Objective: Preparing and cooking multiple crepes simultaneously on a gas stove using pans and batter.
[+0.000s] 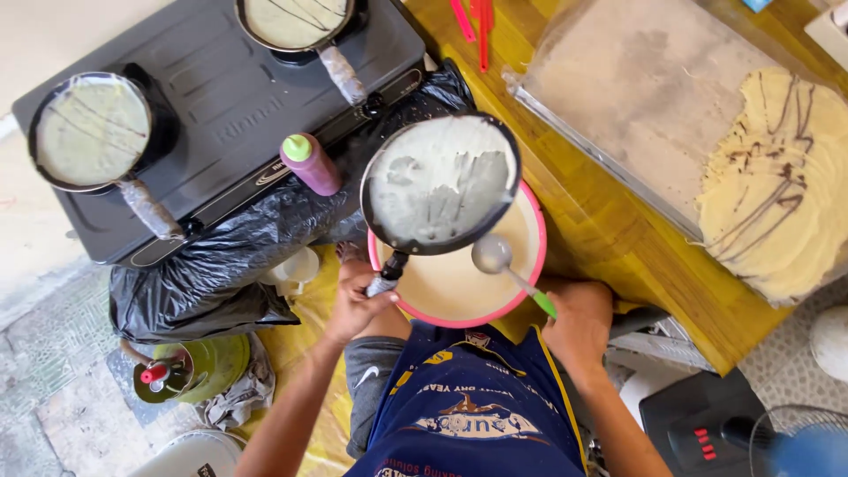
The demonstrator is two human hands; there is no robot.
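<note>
So, looking straight down: the left hand (356, 305) is wrapped tight around the handle of a small black pan (440, 183), holding it over a pink-rimmed bowl (530, 265); the pan's inside is smeared with a thin, patchy coat of pale batter, and the bowl underneath is full of the same creamy batter. The right hand (579, 320) is closed around the green handle of a metal ladle (493, 254), whose scoop sits over the bowl just beside the pan's lower edge; can't tell if it touches the pan.

Up on the dark two-burner gas stove (221, 97) there are two more pans: the left pan (90, 131) and the far pan (294, 21), each holding a round pale crepe with thin dark streaks across it; both have cloth-wrapped handles pointing toward the person. A purple squeeze bottle (311, 164) with a green cap stands at the stove's front edge, between the stove and the held pan; a black plastic bag (221, 265) is bunched up below the stove.

Off to the right, a big flat tray (636, 88) on the wooden table (601, 230) has a stack of finished crepes (777, 185) with chocolate-looking drizzle at its right end; a green gas cylinder (190, 367) sits on the floor lower left.
</note>
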